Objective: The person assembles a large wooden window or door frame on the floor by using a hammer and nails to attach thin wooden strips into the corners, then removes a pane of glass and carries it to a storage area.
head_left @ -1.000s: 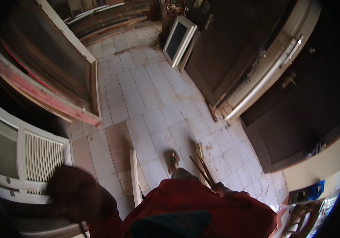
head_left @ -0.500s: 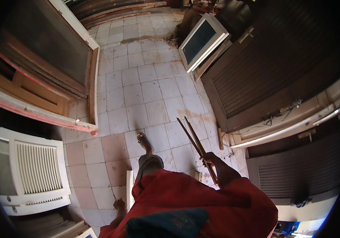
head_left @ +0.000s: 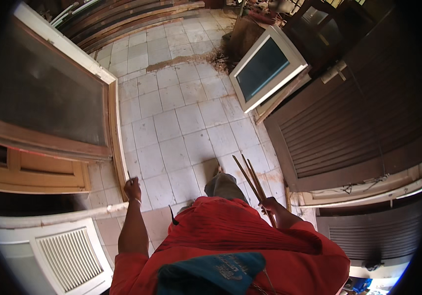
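Note:
My right hand [head_left: 270, 204] is wrapped round several thin wooden strips [head_left: 253, 178] at my right side. They stick out forward, their far ends slightly fanned apart above the tiles. My left hand [head_left: 132, 190] is out at my left, fingers curled closed, beside the lower corner of a wood-edged framed panel [head_left: 43, 88]. Something small and dark shows at its fingertips, too small to name. Whether the hand touches the frame's edge I cannot tell.
Pale tiled floor [head_left: 171, 123] runs ahead between leaning doors. On the right are a dark louvred door [head_left: 339, 123] and a white frame with a dark pane [head_left: 292, 47]. A white louvred door [head_left: 70, 253] stands at the near left. Long planks [head_left: 137, 22] lie at the far end.
I have stepped forward, and the doors on both sides have come nearer. My left hand has swung up and forward from beside my body. The strips stay in my right hand.

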Motion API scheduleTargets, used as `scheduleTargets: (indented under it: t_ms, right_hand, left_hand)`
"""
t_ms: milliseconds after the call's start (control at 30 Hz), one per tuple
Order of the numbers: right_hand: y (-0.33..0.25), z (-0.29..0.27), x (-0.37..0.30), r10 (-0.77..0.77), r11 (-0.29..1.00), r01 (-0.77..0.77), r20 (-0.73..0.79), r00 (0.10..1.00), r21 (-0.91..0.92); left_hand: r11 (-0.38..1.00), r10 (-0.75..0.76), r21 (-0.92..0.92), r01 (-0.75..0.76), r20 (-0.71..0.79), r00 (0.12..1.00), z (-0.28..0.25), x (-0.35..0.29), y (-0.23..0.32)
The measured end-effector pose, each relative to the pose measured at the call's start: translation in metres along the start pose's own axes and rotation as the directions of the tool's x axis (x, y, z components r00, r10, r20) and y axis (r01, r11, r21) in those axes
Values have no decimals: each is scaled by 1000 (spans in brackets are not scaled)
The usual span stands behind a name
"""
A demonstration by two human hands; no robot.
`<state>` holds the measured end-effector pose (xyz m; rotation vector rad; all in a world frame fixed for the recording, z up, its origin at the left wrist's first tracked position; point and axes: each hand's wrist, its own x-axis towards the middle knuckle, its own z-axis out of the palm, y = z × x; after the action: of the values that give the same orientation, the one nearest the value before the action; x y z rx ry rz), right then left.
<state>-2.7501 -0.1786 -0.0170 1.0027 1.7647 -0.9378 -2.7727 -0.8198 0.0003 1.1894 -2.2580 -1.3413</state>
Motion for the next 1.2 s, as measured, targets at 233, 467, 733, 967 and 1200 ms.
scheduleTargets:
  t_ms: [233,467,733,967,1200]
  right_hand:
    - [-192,-48,83,-68,996,68,0,998,-64]
    - [-434,-116,118,-89,990,91,21,996,-110]
    - [-699,-159,206,-242,913,213,-42,969,-349]
    - [-868,-177,234,-334,832,240,-107,936,-500]
    - [-1034,-250,228,-309,674,43,-228,924,-738]
  left_hand:
    - [976,59,207,-66,41,997,141,147,102]
    - [922,-375,145,359,110,920,205,139,67]
    - [753,-632,374,542,177,755,278,189,78]
    - [760,-129,639,-119,327,936,354,471,169]
    - [991,-124,-27,129,124,984,450,735,466]
